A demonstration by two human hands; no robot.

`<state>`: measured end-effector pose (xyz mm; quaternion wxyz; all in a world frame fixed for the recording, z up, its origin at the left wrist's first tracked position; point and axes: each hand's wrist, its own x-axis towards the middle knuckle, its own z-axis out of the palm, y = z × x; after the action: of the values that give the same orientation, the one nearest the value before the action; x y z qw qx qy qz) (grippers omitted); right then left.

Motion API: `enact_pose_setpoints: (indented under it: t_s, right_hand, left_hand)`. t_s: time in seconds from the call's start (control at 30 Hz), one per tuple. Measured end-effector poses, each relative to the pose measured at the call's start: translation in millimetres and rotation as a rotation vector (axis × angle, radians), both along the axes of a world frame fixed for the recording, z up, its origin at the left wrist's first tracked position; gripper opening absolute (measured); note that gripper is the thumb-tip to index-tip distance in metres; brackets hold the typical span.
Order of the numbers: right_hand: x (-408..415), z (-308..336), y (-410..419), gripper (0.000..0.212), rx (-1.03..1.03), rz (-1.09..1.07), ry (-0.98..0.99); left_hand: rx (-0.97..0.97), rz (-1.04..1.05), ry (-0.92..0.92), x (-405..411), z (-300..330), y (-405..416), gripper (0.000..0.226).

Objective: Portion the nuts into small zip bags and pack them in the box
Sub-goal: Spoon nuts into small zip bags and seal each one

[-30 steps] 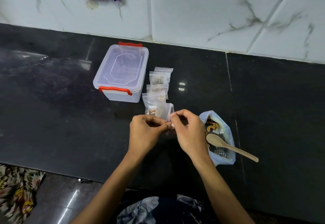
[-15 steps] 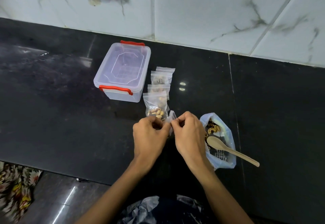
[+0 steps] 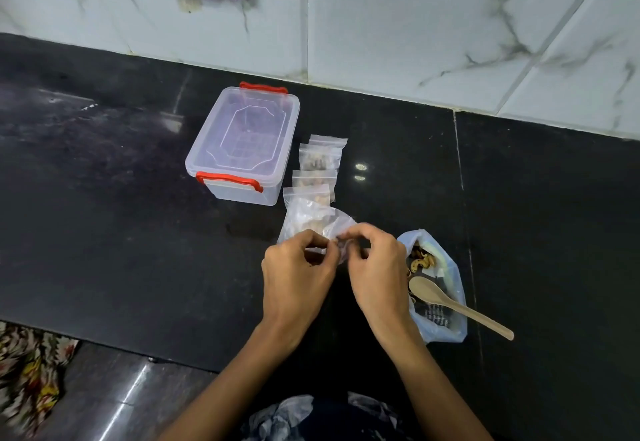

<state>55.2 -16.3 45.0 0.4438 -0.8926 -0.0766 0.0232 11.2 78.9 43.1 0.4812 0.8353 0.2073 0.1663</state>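
Above the near bench edge: small clear zip bag (image 3: 313, 220) of nuts, mouth pinched between left hand (image 3: 298, 279) and right hand (image 3: 377, 272), both gripping. Just beyond: filled clear zip bags (image 3: 320, 163) in a row beside lidded clear plastic box with red latches (image 3: 244, 144). Right: blue-tinted supply bag of nuts (image 3: 438, 296), wooden spoon (image 3: 453, 303) across it. Risk: incomplete seal, nuts spilling on packing.
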Motion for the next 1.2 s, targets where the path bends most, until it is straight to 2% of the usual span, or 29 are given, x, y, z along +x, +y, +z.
enact_pose_setpoints:
  t_s: [0.07, 0.17, 0.27, 0.33, 0.47, 0.53, 0.67, 0.83, 0.93, 1.07, 1.2]
  right_hand:
    - [1, 0, -1, 0.018, 0.01, 0.021, 0.009]
    - [4, 1, -5, 0.021, 0.143, 0.08, 0.123]
    - [9, -2, -11, 0.014, 0.26, 0.105, 0.273]
    - [11, -5, -16, 0.012, 0.285, 0.093, 0.317]
    - [11, -4, -23, 0.018, 0.382, 0.059, 0.403]
    - [10, -4, -25, 0.017, 0.39, 0.066, 0.431]
    - [12, -4, -28, 0.017, 0.409, 0.107, 0.447]
    - [15, -9, -30, 0.015, 0.413, 0.117, 0.468]
    - [15, -8, -32, 0.016, 0.402, 0.168, 0.465]
    - [13, 0, -33, 0.022, 0.331, 0.295, 0.486]
    - [13, 4, -31, 0.046, 0.313, 0.313, 0.505]
  left_hand:
    - [0.003, -0.037, -0.026, 0, -2, -1, 0.008]
    - [-0.014, -0.081, -0.055, -1, -5, 0, 0.01]
    - [-0.02, -0.123, -0.06, -1, -8, 4, 0.028]
    - [-0.028, -0.045, -0.075, 1, -13, 9, 0.03]
    - [-0.164, 0.16, -0.051, 6, -23, 25, 0.014]
    - [-0.288, 0.092, -0.011, 7, -22, 29, 0.011]
    - [-0.413, 0.021, -0.012, 7, -23, 30, 0.022]
    - [-0.482, -0.008, -0.02, 7, -22, 31, 0.023]
    - [-0.453, -0.028, -0.021, 6, -23, 31, 0.027]
    - [-0.423, -0.061, -0.058, 6, -21, 28, 0.031]
    - [-0.469, -0.11, -0.073, 6, -19, 25, 0.026]
